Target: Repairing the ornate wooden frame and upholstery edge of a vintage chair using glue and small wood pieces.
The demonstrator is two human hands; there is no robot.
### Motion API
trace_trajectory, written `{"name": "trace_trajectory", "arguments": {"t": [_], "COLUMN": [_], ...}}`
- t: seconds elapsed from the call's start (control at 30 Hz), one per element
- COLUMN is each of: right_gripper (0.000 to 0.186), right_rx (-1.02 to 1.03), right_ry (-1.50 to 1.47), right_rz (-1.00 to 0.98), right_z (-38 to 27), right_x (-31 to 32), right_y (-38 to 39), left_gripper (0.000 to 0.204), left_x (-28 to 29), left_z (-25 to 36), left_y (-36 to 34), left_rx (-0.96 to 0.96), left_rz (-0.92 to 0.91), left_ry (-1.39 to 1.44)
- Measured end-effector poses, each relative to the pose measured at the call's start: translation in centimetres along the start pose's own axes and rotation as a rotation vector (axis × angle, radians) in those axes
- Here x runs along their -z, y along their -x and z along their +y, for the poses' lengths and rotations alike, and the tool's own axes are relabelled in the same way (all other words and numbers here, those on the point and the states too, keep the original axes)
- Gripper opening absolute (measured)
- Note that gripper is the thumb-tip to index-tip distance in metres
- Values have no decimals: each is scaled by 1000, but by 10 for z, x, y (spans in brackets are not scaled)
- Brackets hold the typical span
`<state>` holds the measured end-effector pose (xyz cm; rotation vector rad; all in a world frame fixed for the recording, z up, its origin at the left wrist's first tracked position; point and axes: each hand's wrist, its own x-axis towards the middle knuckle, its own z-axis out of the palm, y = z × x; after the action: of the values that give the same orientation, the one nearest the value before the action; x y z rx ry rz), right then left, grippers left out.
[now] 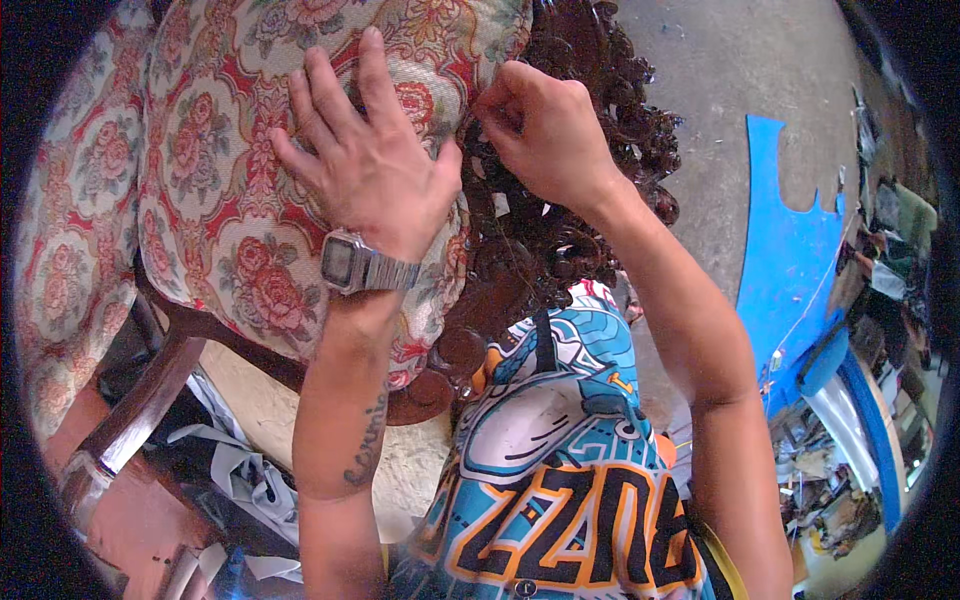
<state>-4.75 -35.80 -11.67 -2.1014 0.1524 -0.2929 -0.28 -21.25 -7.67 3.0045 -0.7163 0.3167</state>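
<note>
My left hand (372,165) lies flat with fingers spread on the floral fabric (265,275) of an upholstered chair back, a metal watch (365,262) on its wrist. To its right, my right hand (550,130) is closed in a pinch at the fabric's edge, against the dark carved wooden frame (570,235). What the right fingers hold, if anything, is hidden. The fabric shows red and cream rose medallions and follows the padded shape up to the carving.
A dark wooden armrest (150,385) sits at the left. White scraps (250,480) lie below it. A blue sheet (790,240) with a cut-out edge lies on the grey concrete floor (710,60) to the right, near a cluttered heap of debris (840,490).
</note>
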Motion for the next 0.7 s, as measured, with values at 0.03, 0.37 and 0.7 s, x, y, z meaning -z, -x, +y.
{"name": "trace_trajectory", "arguments": {"t": [0.03,0.37,0.7], "right_gripper": [11,18,18], "right_rx": [0,-257,-318], "right_ry": [1,3,2], "right_rz": [-1,-152,-176], "right_z": [-1,-10,-12], "right_x": [0,4,3], "right_y": [-1,-8,-9], "left_gripper": [104,102,102], "left_x": [0,0,5], "left_z": [0,-3,-5], "left_y": [0,0,0], "left_rx": [0,-13,1], "left_rz": [11,16,-37], "left_ry": [21,32,33]}}
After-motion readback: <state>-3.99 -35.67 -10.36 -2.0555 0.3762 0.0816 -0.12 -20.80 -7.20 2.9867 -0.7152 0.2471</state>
